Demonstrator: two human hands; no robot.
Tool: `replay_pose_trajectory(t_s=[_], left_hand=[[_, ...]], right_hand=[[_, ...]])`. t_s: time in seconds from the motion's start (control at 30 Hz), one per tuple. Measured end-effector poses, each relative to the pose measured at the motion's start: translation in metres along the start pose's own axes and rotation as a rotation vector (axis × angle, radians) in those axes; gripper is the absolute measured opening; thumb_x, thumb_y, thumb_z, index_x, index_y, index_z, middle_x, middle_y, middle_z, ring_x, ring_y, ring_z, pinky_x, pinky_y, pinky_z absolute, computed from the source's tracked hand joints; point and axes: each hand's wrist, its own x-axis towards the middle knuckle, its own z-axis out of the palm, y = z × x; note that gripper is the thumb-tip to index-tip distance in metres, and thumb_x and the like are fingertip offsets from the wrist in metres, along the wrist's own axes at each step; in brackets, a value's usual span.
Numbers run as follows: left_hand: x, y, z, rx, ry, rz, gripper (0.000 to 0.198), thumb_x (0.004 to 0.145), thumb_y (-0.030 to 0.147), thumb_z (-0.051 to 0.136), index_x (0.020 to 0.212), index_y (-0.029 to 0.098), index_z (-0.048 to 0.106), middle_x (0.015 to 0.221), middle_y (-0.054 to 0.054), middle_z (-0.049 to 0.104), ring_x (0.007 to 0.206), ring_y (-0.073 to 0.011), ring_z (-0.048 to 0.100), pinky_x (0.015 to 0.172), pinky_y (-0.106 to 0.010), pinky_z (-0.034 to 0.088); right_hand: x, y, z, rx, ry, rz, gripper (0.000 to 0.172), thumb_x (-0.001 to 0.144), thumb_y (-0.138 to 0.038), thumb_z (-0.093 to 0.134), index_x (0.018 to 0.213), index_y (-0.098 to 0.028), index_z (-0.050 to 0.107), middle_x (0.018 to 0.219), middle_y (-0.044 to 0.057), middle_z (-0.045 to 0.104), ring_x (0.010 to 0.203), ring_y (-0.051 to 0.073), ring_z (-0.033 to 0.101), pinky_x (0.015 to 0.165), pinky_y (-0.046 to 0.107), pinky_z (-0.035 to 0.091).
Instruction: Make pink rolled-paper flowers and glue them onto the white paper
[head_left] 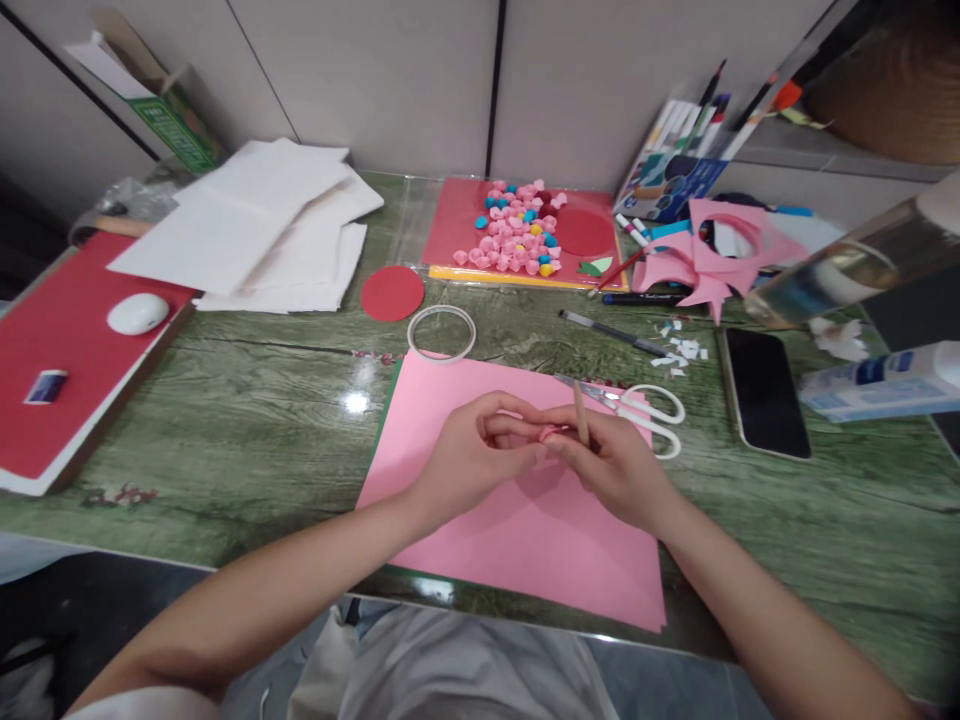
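Observation:
My left hand and my right hand meet at the fingertips above a stack of pink paper. Between them they pinch a small rolled piece of pink paper. A thin tan stick also stands up out of my right hand, held between its fingers. White-handled scissors lie just beyond my right hand, partly covered by it, with their blades on the pink paper. Behind the hands sits a roll of tape, touching the paper's far edge.
Many small pink, blue and yellow paper rolls lie on a red sheet at the back. A red paper circle, a pen, paper scraps, a phone and a bottle surround the work area. White sheets are back left.

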Motion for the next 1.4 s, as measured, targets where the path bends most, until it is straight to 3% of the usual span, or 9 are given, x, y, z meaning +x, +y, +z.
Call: replay_pose_trajectory(t_s=[0.2, 0.4, 0.57, 0.67, 0.9, 1.03, 1.2, 1.4], left_hand=[[0.0, 0.0, 0.001, -0.031, 0.002, 0.007, 0.029, 0.062, 0.023, 0.074, 0.082, 0.016, 0.056, 0.073, -0.002, 0.069, 0.059, -0.009, 0.057, 0.056, -0.021, 0.039], [0.006, -0.003, 0.0, -0.285, -0.044, -0.129, 0.03, 0.057, 0.018, 0.076, 0.08, 0.014, 0.058, 0.075, -0.002, 0.069, 0.072, -0.014, 0.064, 0.072, -0.027, 0.045], [0.01, -0.008, -0.003, -0.463, -0.117, -0.251, 0.023, 0.063, 0.016, 0.072, 0.084, 0.013, 0.062, 0.074, -0.001, 0.067, 0.067, -0.0084, 0.06, 0.068, -0.022, 0.043], [0.011, -0.009, -0.005, -0.516, -0.118, -0.298, 0.017, 0.065, 0.015, 0.07, 0.081, 0.012, 0.065, 0.072, -0.001, 0.065, 0.062, -0.0058, 0.057, 0.064, -0.02, 0.041], [0.011, -0.007, -0.005, -0.391, -0.115, -0.231, 0.016, 0.067, 0.021, 0.069, 0.078, 0.012, 0.065, 0.075, -0.004, 0.067, 0.067, -0.0092, 0.058, 0.066, -0.022, 0.04], [0.01, -0.008, -0.006, -0.267, -0.109, -0.164, 0.016, 0.068, 0.024, 0.068, 0.078, 0.013, 0.065, 0.073, -0.003, 0.066, 0.069, -0.011, 0.059, 0.069, -0.025, 0.041], [0.01, -0.006, -0.007, -0.155, -0.09, -0.127, 0.017, 0.07, 0.024, 0.066, 0.082, 0.013, 0.064, 0.073, -0.003, 0.066, 0.066, -0.0105, 0.058, 0.065, -0.024, 0.041], [0.01, -0.004, -0.007, -0.21, -0.063, -0.179, 0.017, 0.071, 0.025, 0.064, 0.084, 0.015, 0.062, 0.063, 0.0, 0.062, 0.054, -0.0067, 0.052, 0.052, -0.019, 0.031]], right_hand=[[0.001, 0.001, 0.0, -0.012, 0.003, 0.012, 0.023, 0.082, -0.033, 0.049, 0.094, -0.019, 0.063, 0.068, 0.0, 0.059, 0.049, 0.009, 0.045, 0.048, 0.022, 0.035], [0.005, 0.005, -0.003, 0.081, -0.036, 0.166, 0.028, 0.077, -0.037, 0.055, 0.099, -0.021, 0.062, 0.051, -0.006, 0.046, 0.041, 0.007, 0.036, 0.042, 0.021, 0.028], [0.009, 0.005, -0.004, 0.118, -0.025, 0.162, 0.027, 0.076, -0.038, 0.056, 0.093, -0.018, 0.063, 0.065, -0.001, 0.056, 0.049, 0.008, 0.042, 0.046, 0.021, 0.032], [0.009, 0.008, -0.003, 0.209, -0.068, 0.198, 0.03, 0.078, -0.042, 0.053, 0.095, -0.018, 0.061, 0.065, -0.002, 0.054, 0.044, 0.006, 0.038, 0.041, 0.02, 0.03], [0.008, 0.01, -0.003, 0.335, -0.078, 0.214, 0.033, 0.079, -0.045, 0.051, 0.094, -0.017, 0.061, 0.054, -0.005, 0.045, 0.039, 0.005, 0.033, 0.036, 0.019, 0.024], [0.008, 0.006, -0.005, 0.335, -0.117, 0.239, 0.033, 0.077, -0.042, 0.055, 0.096, -0.016, 0.062, 0.063, -0.001, 0.055, 0.041, 0.005, 0.036, 0.037, 0.019, 0.026], [0.01, 0.003, -0.006, 0.247, -0.119, 0.227, 0.028, 0.072, -0.035, 0.061, 0.094, -0.018, 0.065, 0.073, 0.001, 0.065, 0.059, 0.01, 0.054, 0.051, 0.021, 0.039], [0.009, 0.006, -0.005, 0.153, -0.109, 0.143, 0.025, 0.077, -0.036, 0.056, 0.091, -0.019, 0.067, 0.078, 0.002, 0.067, 0.071, 0.015, 0.059, 0.063, 0.025, 0.045]])
